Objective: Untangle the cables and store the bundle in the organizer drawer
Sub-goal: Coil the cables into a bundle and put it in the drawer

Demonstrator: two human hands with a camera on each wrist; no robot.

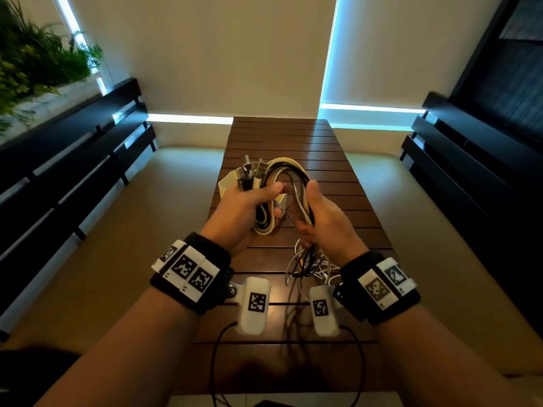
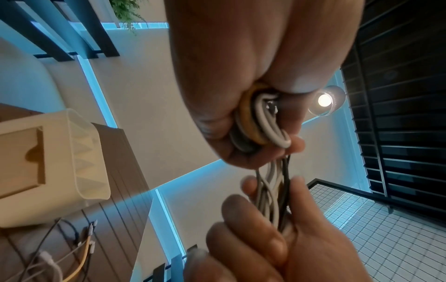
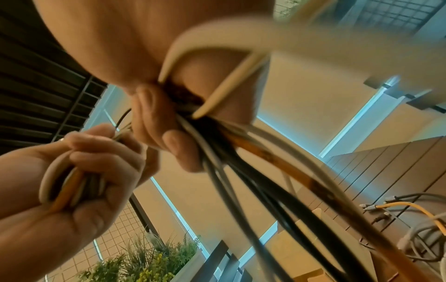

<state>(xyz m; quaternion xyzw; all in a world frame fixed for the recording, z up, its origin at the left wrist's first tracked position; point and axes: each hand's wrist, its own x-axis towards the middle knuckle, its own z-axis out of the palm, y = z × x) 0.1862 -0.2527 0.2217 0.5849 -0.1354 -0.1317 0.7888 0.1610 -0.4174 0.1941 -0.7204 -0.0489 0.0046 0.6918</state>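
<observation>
Both hands are raised above the slatted wooden table (image 1: pixel 293 136), each clamped on the same bundle of cables (image 1: pixel 282 171). The left hand (image 1: pixel 244 212) grips the looped part with the plugs sticking up at 12 o'clock; the right hand (image 1: pixel 326 218), just beside it at 3 o'clock, grips the strands whose loose ends (image 1: pixel 308 262) trail down onto the table. A cream drawer (image 1: pixel 226 183) sits on the table behind the left hand.
</observation>
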